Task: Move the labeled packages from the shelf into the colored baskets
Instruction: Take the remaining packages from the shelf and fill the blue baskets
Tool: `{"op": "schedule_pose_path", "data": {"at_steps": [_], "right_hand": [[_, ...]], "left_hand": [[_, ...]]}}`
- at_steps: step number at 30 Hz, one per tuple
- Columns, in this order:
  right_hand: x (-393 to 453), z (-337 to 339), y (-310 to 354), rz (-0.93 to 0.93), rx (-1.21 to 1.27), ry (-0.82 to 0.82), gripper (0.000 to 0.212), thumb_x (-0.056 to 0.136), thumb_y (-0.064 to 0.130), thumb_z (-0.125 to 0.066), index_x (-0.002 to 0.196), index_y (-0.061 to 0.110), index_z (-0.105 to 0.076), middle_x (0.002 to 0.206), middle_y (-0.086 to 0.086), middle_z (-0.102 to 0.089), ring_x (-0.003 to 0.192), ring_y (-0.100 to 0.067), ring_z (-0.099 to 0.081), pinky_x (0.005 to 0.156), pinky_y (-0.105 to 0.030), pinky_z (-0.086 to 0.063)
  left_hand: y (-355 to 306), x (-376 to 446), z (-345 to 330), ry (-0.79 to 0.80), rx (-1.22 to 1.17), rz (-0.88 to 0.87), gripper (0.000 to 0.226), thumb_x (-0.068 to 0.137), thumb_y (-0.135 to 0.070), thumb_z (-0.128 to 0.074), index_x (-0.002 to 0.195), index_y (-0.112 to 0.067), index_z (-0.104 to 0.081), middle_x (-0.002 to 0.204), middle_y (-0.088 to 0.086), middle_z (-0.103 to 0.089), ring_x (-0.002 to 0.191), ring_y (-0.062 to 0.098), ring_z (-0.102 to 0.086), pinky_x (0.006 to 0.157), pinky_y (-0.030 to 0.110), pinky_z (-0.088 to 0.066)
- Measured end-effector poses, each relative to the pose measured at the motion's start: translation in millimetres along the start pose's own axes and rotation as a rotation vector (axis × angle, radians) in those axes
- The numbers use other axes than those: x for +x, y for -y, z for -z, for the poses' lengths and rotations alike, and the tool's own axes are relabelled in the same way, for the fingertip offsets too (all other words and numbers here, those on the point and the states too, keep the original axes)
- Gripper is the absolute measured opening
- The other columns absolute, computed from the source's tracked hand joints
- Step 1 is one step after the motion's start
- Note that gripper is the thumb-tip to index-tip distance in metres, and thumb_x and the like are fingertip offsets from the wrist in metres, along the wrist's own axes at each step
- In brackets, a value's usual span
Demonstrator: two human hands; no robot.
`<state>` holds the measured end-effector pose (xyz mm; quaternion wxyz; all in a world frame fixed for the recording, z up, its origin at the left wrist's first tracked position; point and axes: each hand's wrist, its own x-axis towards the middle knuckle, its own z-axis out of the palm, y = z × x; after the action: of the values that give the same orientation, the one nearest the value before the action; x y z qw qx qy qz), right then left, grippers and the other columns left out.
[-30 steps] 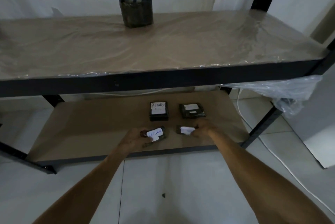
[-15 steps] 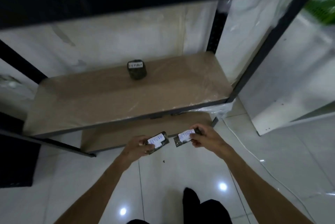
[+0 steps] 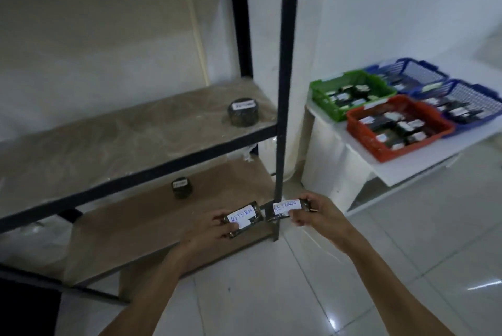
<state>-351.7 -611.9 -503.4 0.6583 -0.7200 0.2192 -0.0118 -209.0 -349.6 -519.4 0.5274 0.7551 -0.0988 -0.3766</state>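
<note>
I see both hands up in front, each gripping a small dark package with a white label reading RETURN. My left hand (image 3: 214, 227) has fingers curled round the left package (image 3: 243, 218), thumb pressed over the label's lower corner. My right hand (image 3: 316, 212) pinches the right package (image 3: 286, 207) by its right end, fingers wrapped over the top edge. The two packages sit just beside each other, nearly touching, in front of the black shelf post (image 3: 285, 91) — neither rests on anything.

Beyond my left hand, on the lower shelf board (image 3: 130, 218), one round dark package (image 3: 182, 187) with a small label stands alone. Farther up and beyond, on the plastic-wrapped middle shelf (image 3: 108, 140), another round package (image 3: 242, 112) stands near the right edge; its label is too blurred to read.

Up and to the right of my right hand, well apart, a white table (image 3: 407, 169) carries the baskets. The red basket (image 3: 364, 131) is nearest, the green basket (image 3: 323, 99) beyond it to the left, and two blue baskets (image 3: 478, 93) behind and to the right. All hold dark labeled packages already — label text unreadable from here.

White tiled floor (image 3: 380, 267) under both forearms.
</note>
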Motion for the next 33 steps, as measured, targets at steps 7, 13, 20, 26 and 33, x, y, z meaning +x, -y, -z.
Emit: {"op": "schedule_pose_path", "data": {"at_steps": [7,13,20,26,33], "right_hand": [[-23.9,123.0,45.2,0.132,-0.023,-0.164,0.017,0.088,0.001,-0.071,0.104,0.002,-0.067,0.094,-0.019,-0.074,0.074,-0.030,-0.068,0.078,-0.046,-0.059],[-39.9,257.6,67.2,0.196,-0.075,-0.228,0.018,0.091,0.011,-0.071,0.109,0.008,-0.068,0.097,-0.009,-0.075,0.081,-0.026,-0.074,0.074,-0.033,-0.062],[-21.0,381.2,69.5,0.193,-0.063,-0.292,0.022,0.092,0.011,-0.069,0.114,0.013,-0.067,0.106,-0.006,-0.073,0.090,-0.023,-0.073,0.080,-0.035,-0.062],[40.9,473.3,64.4,0.200,-0.092,-0.324,0.022,0.092,0.007,-0.067,0.113,0.014,-0.066,0.108,-0.006,-0.071,0.088,-0.025,-0.074,0.080,-0.038,-0.062],[129.9,595.0,72.6,0.183,-0.194,-0.411,0.021,0.089,0.008,-0.070,0.106,0.020,-0.069,0.102,-0.001,-0.072,0.089,-0.021,-0.071,0.080,-0.047,-0.061]], "left_hand": [[-109.2,19.8,-93.4,0.079,0.002,-0.194,0.029,0.084,-0.004,-0.075,0.113,-0.009,-0.071,0.104,0.012,-0.076,0.085,0.017,-0.073,0.069,0.021,-0.057],[-189.6,71.4,-203.7,0.129,0.064,-0.281,0.024,0.084,-0.010,-0.077,0.105,-0.018,-0.075,0.103,0.012,-0.074,0.088,0.024,-0.073,0.080,0.032,-0.060],[-257.6,123.5,-310.0,0.135,0.073,-0.326,0.023,0.087,-0.009,-0.074,0.110,-0.010,-0.073,0.093,0.007,-0.071,0.080,0.015,-0.071,0.075,0.028,-0.061],[-311.8,203.3,-365.7,0.124,0.096,-0.380,0.026,0.083,-0.023,-0.079,0.108,-0.018,-0.074,0.102,0.010,-0.075,0.089,0.020,-0.074,0.075,0.029,-0.060],[-373.5,327.9,-426.8,0.068,0.165,-0.371,0.024,0.082,-0.031,-0.081,0.100,-0.016,-0.075,0.084,0.010,-0.075,0.072,0.011,-0.067,0.068,0.031,-0.052]]}}
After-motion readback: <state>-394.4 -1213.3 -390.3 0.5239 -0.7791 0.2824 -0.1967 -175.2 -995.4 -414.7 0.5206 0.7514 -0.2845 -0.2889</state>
